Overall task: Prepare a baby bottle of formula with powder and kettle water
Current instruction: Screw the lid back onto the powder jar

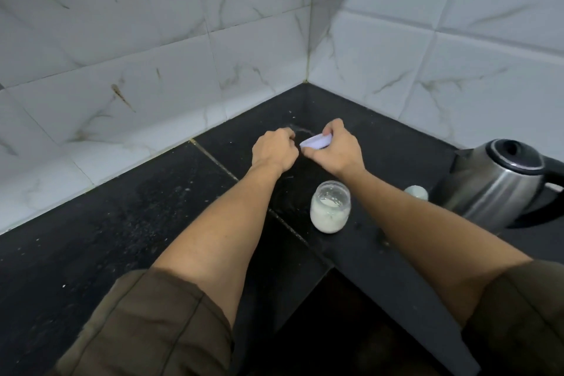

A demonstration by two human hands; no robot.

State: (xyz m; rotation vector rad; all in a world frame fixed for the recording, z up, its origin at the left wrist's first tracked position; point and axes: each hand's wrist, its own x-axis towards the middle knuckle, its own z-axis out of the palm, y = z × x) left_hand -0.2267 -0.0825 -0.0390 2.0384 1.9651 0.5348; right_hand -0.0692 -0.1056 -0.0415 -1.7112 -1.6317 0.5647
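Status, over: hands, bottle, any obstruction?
Right hand pinches pale lilac round cap; left hand curled beside it, grip hidden. Clear open bottle of white formula stands upright. Steel kettle stands apart at right.

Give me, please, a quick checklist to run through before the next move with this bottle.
1. Baby bottle stands upright and uncapped on the countertop: ok.
2. White formula mix is inside it: ok.
3. Right hand grips the pale lid by its rim: ok.
4. Left hand is curled beside that lid; whether it holds anything: cannot tell.
5. Electric kettle stands apart from the bottle, closed: ok.
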